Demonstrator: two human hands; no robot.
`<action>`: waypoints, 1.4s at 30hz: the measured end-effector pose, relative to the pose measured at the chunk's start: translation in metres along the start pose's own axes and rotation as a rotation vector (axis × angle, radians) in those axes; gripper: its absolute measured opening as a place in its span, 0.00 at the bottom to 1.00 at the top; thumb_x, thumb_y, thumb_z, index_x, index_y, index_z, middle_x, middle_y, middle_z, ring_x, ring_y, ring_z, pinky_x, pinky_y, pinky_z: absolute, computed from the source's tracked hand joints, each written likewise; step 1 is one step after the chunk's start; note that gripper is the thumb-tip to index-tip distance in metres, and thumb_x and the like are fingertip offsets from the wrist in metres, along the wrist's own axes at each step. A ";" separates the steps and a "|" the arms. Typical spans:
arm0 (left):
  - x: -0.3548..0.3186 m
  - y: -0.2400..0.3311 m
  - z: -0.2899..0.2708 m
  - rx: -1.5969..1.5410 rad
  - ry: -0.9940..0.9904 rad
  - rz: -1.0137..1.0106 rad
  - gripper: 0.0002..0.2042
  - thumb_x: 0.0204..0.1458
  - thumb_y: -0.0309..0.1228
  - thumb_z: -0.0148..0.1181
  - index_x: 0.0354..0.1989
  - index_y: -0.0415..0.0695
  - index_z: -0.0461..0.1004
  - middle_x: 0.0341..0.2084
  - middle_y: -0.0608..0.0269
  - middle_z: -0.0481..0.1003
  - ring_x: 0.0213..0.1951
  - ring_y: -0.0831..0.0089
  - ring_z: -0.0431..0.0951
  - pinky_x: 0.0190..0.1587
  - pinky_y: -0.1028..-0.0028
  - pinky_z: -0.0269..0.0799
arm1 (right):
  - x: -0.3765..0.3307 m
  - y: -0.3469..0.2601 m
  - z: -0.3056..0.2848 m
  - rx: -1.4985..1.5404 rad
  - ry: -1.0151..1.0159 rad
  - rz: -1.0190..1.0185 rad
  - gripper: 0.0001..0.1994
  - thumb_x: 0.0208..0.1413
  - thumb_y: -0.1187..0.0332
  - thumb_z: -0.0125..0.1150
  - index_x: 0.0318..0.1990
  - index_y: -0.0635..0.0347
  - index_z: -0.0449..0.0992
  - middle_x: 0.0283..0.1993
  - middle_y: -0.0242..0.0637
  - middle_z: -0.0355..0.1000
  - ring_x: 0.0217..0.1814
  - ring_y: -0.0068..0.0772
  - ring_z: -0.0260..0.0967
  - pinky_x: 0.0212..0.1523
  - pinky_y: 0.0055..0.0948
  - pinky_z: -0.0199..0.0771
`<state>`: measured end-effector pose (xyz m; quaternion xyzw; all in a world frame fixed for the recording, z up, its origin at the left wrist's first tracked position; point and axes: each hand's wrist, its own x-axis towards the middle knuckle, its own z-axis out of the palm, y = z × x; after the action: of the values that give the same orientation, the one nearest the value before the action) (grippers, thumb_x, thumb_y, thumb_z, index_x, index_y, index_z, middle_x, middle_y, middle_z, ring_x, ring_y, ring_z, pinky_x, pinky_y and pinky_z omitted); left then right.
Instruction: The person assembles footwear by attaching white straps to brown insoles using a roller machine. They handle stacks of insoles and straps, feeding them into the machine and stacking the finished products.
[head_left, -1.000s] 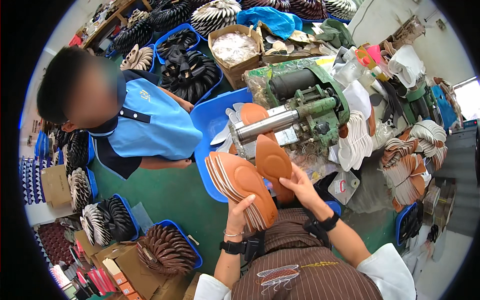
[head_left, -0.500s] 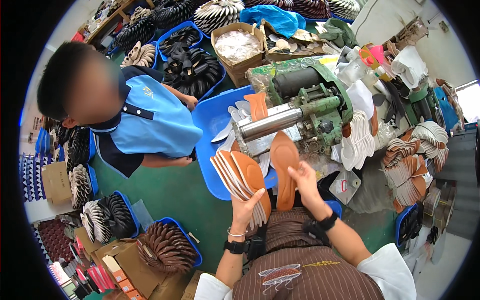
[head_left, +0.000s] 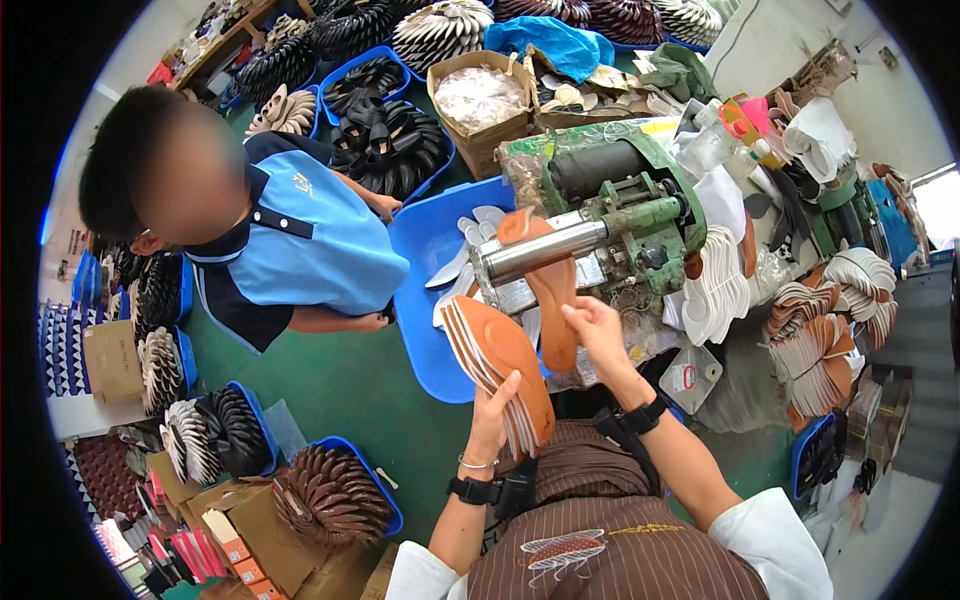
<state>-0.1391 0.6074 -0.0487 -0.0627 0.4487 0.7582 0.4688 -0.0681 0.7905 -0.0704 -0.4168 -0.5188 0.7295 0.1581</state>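
My left hand (head_left: 490, 415) is closed around a stack of tan insoles with white undersides (head_left: 515, 365), held over my lap. Between the fingers and thumb of my right hand (head_left: 596, 335) is the heel part of a single tan insole (head_left: 556, 325). Its far end lies at the steel roller (head_left: 540, 250) of a green machine (head_left: 650, 225); whether it is between the rollers I cannot tell. On the far side of the roller a blurred tan insole (head_left: 516, 226) shows.
A blue tub (head_left: 425, 340) with loose pale insoles stands left of the machine. Beyond it is a person in a blue shirt (head_left: 310, 240). White insoles (head_left: 715, 285) are stacked right of the machine, and more tan and white stacks (head_left: 815, 355) lie farther right.
My right hand has moved the single insole away from me, up to the roller. The left hand's stack has shifted slightly right. The tan insole beyond the roller has dropped lower.
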 end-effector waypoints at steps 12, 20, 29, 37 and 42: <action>-0.005 -0.005 -0.008 0.000 -0.056 0.047 0.23 0.61 0.36 0.53 0.61 0.37 0.60 0.52 0.53 0.70 0.52 0.63 0.73 0.55 0.65 0.71 | -0.007 0.003 -0.007 0.012 -0.004 0.007 0.13 0.59 0.71 0.59 0.49 0.66 0.70 0.37 0.32 0.77 0.35 0.18 0.73 0.35 0.22 0.73; 0.000 -0.009 0.005 0.224 0.130 0.266 0.20 0.61 0.33 0.56 0.58 0.36 0.64 0.50 0.59 0.71 0.50 0.71 0.71 0.54 0.70 0.67 | -0.066 0.015 0.018 -0.043 -0.202 0.115 0.10 0.57 0.74 0.61 0.45 0.63 0.71 0.42 0.35 0.76 0.42 0.22 0.74 0.44 0.24 0.75; 0.004 -0.015 -0.005 0.095 0.006 0.143 0.21 0.64 0.36 0.50 0.61 0.38 0.60 0.54 0.55 0.69 0.53 0.67 0.72 0.53 0.65 0.71 | -0.020 0.006 0.011 -0.029 -0.127 0.095 0.14 0.59 0.69 0.60 0.49 0.67 0.72 0.39 0.36 0.77 0.38 0.22 0.74 0.39 0.23 0.75; 0.001 -0.007 0.010 0.252 0.206 0.192 0.16 0.60 0.35 0.57 0.47 0.32 0.71 0.38 0.59 0.76 0.38 0.76 0.75 0.41 0.74 0.73 | -0.017 0.016 -0.008 -0.015 0.111 0.045 0.09 0.57 0.72 0.60 0.44 0.62 0.71 0.31 0.31 0.75 0.32 0.20 0.72 0.33 0.22 0.73; 0.008 -0.019 0.011 0.427 0.331 0.394 0.16 0.56 0.35 0.63 0.43 0.33 0.72 0.36 0.60 0.77 0.34 0.78 0.75 0.37 0.76 0.73 | -0.045 0.014 0.033 -0.177 -0.260 0.066 0.13 0.58 0.73 0.60 0.49 0.70 0.73 0.40 0.39 0.78 0.44 0.24 0.74 0.46 0.25 0.75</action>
<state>-0.1260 0.6237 -0.0583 0.0026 0.6710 0.7027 0.2365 -0.0640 0.7343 -0.0595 -0.3480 -0.5831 0.7336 0.0283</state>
